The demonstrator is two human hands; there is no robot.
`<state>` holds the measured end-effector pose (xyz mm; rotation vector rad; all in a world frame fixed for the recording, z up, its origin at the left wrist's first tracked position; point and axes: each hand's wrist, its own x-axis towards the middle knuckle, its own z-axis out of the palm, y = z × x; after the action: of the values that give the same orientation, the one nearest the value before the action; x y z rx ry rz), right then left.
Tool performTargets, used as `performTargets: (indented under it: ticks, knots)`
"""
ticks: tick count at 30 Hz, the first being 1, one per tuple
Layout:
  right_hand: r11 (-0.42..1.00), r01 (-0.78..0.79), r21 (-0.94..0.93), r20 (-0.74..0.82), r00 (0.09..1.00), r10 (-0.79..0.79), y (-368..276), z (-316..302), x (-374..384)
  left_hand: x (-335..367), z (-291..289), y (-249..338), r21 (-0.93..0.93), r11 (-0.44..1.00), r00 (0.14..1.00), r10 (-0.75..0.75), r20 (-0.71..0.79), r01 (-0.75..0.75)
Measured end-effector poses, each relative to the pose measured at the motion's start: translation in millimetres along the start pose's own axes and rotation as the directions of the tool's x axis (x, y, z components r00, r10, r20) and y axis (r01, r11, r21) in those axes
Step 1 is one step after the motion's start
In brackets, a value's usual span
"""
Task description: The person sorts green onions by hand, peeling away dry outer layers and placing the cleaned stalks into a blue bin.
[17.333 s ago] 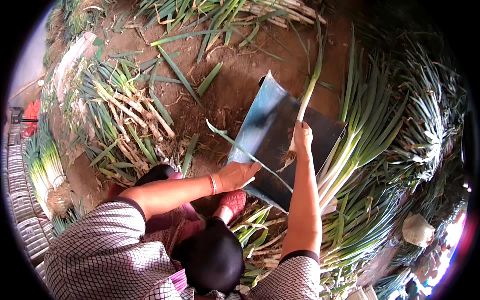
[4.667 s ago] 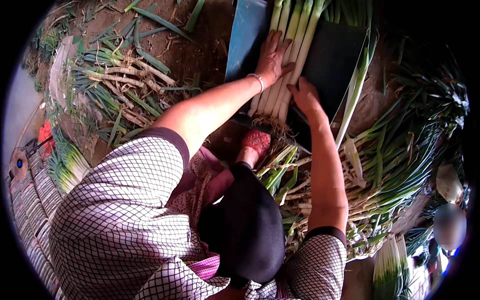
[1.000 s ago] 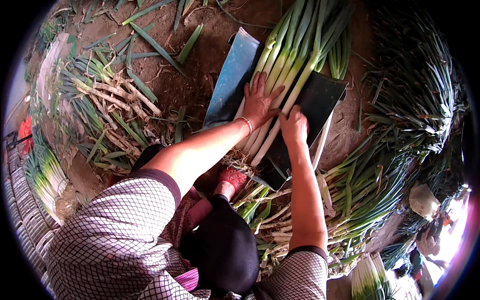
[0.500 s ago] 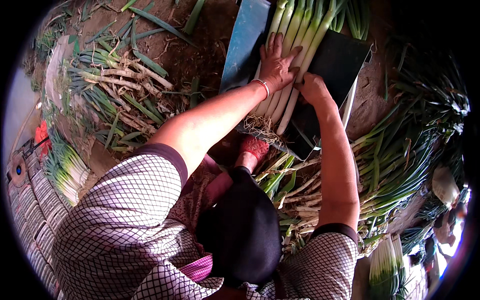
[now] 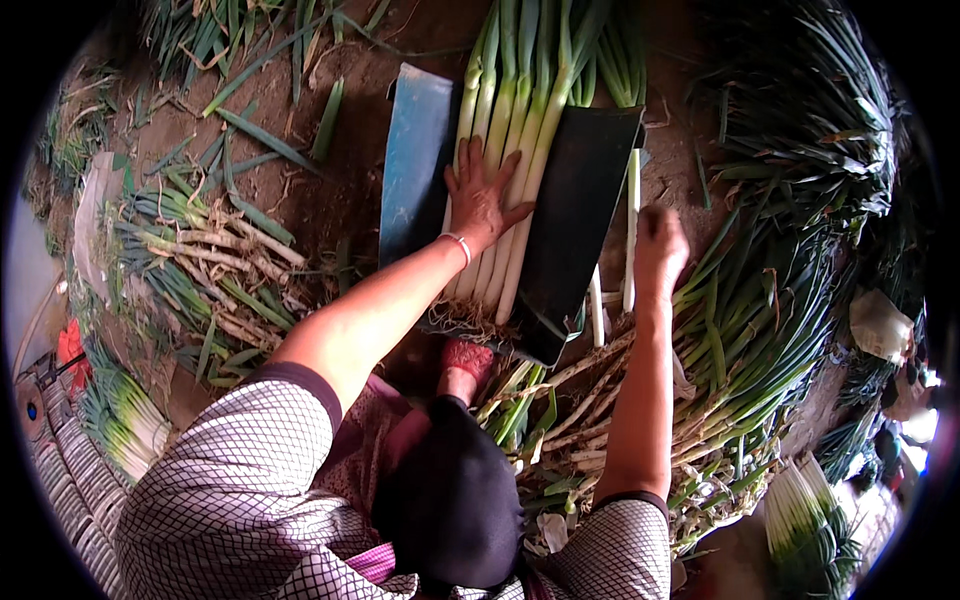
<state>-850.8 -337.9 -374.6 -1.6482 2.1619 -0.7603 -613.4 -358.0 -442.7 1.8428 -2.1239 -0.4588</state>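
Several long green onions [image 5: 515, 130] lie side by side in a trough with a blue side panel [image 5: 415, 150] and a dark side panel [image 5: 590, 190]. Their stringy roots [image 5: 470, 322] sit at the trough's near end. Across the white stalks, my left hand [image 5: 478, 205] rests flat with its fingers spread. My right hand [image 5: 661, 245] is closed, just outside the trough's right side. A narrow white strip [image 5: 632, 230] stands beside it, and whether those fingers hold anything is hidden.
Loose onions with brown stalks [image 5: 225, 255] lie on the soil at left. A large heap of onions [image 5: 750, 310] spreads at right. Trimmed bundles stand at lower left [image 5: 130, 420] and lower right [image 5: 805, 520]. A red-covered foot [image 5: 467, 362] is below the trough.
My right hand has left the stalks and moved right, beyond the trough's edge. My left hand stays on the onions. The whole view has shifted, so the trough appears further left and lower.
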Motion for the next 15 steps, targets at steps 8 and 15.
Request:
performTargets:
  ticks: [8,15]
  knots:
    - [0.913,-0.401,0.076,0.224,0.899,0.376,78,72,-50,4,3,9,-0.005,1.000,1.000,0.025,0.014,-0.025]
    - [0.868,-0.027,-0.495,-0.156,0.986,-0.059,41,-164,-78,3,-9,1,0.004,1.000,1.000,-0.029,-0.007,0.029]
